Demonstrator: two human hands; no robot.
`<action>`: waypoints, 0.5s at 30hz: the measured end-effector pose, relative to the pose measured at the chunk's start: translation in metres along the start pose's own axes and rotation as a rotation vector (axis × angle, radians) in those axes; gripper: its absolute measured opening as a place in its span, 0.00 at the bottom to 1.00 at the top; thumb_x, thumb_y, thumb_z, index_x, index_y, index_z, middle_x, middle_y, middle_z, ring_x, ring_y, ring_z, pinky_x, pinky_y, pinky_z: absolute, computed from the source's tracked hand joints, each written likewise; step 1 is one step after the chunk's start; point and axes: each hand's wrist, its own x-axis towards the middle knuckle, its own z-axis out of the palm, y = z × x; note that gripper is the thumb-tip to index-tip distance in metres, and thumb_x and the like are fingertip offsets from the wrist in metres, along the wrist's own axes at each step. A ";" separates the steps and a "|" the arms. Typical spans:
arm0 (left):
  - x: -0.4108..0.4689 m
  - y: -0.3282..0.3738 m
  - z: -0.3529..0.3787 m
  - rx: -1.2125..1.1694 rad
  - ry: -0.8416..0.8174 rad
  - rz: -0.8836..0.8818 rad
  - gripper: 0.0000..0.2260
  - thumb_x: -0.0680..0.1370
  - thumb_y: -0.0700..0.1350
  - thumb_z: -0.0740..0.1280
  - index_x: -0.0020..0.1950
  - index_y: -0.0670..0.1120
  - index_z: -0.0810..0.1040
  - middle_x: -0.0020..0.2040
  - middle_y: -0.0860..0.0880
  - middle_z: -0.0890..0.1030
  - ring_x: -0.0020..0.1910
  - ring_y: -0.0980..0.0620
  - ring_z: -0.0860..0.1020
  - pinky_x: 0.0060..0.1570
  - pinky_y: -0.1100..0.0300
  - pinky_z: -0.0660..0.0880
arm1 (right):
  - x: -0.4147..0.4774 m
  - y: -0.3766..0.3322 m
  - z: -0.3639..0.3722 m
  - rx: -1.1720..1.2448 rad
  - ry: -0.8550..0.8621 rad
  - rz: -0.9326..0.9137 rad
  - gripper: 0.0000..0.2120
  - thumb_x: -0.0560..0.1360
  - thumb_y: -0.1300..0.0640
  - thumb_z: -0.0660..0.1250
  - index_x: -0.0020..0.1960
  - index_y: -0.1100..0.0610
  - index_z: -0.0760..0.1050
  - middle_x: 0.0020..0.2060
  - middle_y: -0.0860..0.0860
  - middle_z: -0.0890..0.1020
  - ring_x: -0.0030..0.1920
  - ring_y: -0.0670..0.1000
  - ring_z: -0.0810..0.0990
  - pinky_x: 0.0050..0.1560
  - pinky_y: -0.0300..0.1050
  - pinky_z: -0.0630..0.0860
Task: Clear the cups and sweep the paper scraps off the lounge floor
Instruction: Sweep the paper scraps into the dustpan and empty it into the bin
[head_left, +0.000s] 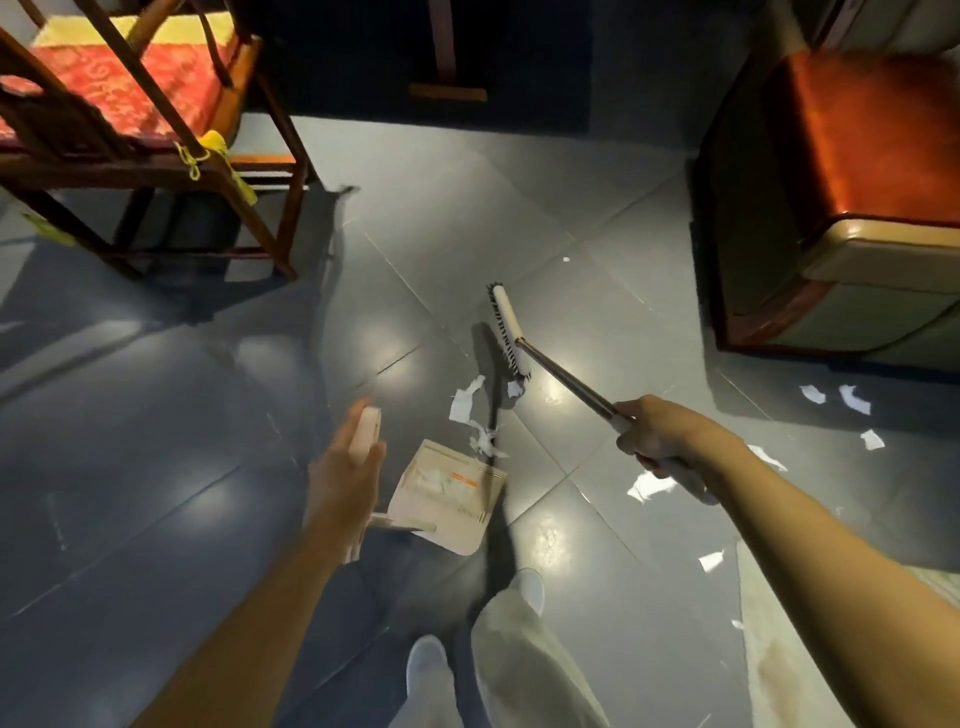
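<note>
paper scraps (464, 402) between hands, left (340, 483) around dustpan handle (367, 423), right (665, 434) around broom handle (566, 376)

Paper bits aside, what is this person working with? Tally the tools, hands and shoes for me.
Broom: 1
Dustpan: 1
Hands, left hand and right hand: 2
Shoes: 2
Total: 6
</note>
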 end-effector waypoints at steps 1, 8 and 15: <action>0.006 0.000 0.000 -0.008 0.025 -0.002 0.16 0.80 0.52 0.60 0.68 0.63 0.67 0.53 0.44 0.81 0.42 0.41 0.80 0.44 0.47 0.79 | 0.013 -0.004 -0.006 -0.043 0.003 0.001 0.16 0.77 0.67 0.60 0.63 0.61 0.70 0.35 0.56 0.74 0.29 0.51 0.72 0.25 0.39 0.69; 0.044 0.023 0.015 0.007 0.069 -0.045 0.14 0.80 0.53 0.61 0.63 0.67 0.67 0.45 0.51 0.79 0.33 0.51 0.78 0.28 0.62 0.73 | 0.064 -0.013 -0.002 -0.316 -0.050 0.014 0.16 0.77 0.66 0.61 0.65 0.62 0.70 0.42 0.55 0.76 0.29 0.49 0.74 0.22 0.37 0.68; 0.074 0.045 0.021 0.064 -0.027 0.038 0.16 0.82 0.52 0.58 0.70 0.59 0.65 0.59 0.45 0.77 0.44 0.43 0.79 0.48 0.44 0.80 | 0.037 0.006 0.014 -0.279 -0.328 -0.042 0.17 0.75 0.64 0.62 0.61 0.52 0.69 0.30 0.48 0.74 0.23 0.47 0.73 0.21 0.34 0.67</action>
